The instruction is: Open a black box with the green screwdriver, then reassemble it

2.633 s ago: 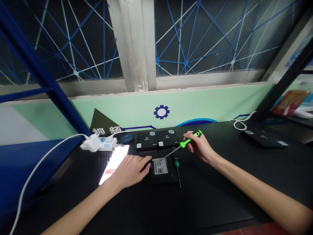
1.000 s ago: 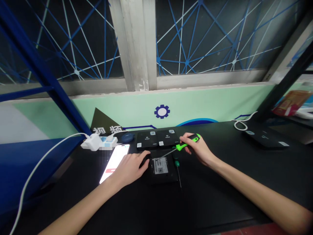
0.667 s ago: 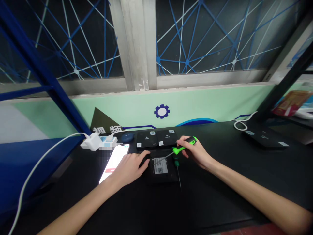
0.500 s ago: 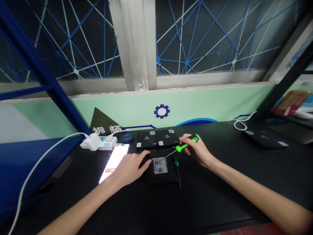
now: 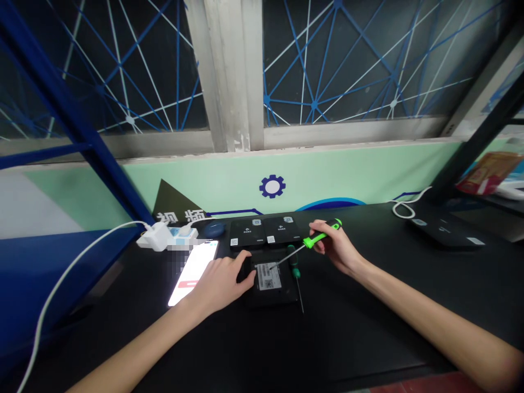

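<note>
My right hand [image 5: 333, 246] grips a screwdriver with a bright green and black handle [image 5: 321, 234]. Its thin shaft slants down to a white label on a flat black device [image 5: 274, 297], and the tip rests near the label's upper part. My left hand [image 5: 221, 285] lies with its fingertips on the device's left edge. A second screwdriver with a dark green handle [image 5: 293, 266] lies along the device's right side, its shaft pointing toward me. Under my left hand's heel sits a lit smartphone [image 5: 192, 281].
Two flat black devices [image 5: 247, 233] stand side by side behind the work, beside a dark blue mouse [image 5: 215, 230]. A white charger [image 5: 155, 237] and power strip [image 5: 180, 234] sit at left, with a white cable. Another black device [image 5: 444, 230] lies at right on the black table [image 5: 360, 327].
My right hand has shifted right and slightly away, and the screwdriver tip has moved right across the label. My left hand has slid right, onto the device's edge.
</note>
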{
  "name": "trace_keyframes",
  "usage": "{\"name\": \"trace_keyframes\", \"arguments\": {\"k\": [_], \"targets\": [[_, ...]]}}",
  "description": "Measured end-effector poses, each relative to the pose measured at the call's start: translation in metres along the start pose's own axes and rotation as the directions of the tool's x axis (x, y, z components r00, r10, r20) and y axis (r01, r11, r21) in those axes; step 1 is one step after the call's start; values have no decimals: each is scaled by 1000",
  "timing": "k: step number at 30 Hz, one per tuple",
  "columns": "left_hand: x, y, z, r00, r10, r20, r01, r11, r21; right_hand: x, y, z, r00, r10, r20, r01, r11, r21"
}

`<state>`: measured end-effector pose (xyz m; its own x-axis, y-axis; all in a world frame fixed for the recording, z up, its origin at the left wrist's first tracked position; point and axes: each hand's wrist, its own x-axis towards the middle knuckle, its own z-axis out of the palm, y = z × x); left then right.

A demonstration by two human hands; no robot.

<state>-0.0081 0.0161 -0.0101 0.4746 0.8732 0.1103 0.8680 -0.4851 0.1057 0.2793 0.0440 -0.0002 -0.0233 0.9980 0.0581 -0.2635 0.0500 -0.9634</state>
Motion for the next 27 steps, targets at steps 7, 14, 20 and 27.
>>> {"name": "trace_keyframes", "arguments": {"k": [7, 14, 20, 27], "targets": [[1, 0, -1, 1000, -13, -12, 14, 999, 40, 0, -1, 3, 999, 34, -1, -34, 999, 34], [1, 1, 1, 998, -60, -34, 64, 993, 104, 1, 1, 2, 999, 50, 8, -50, 998, 43], [2, 2, 1, 994, -93, -50, 98, 989, 112, 1, 1, 1, 997, 64, 32, -65, 998, 22], [1, 1, 1, 995, -90, -44, 94, 991, 92, 1, 0, 2, 998, 61, 30, -61, 998, 14]]}}
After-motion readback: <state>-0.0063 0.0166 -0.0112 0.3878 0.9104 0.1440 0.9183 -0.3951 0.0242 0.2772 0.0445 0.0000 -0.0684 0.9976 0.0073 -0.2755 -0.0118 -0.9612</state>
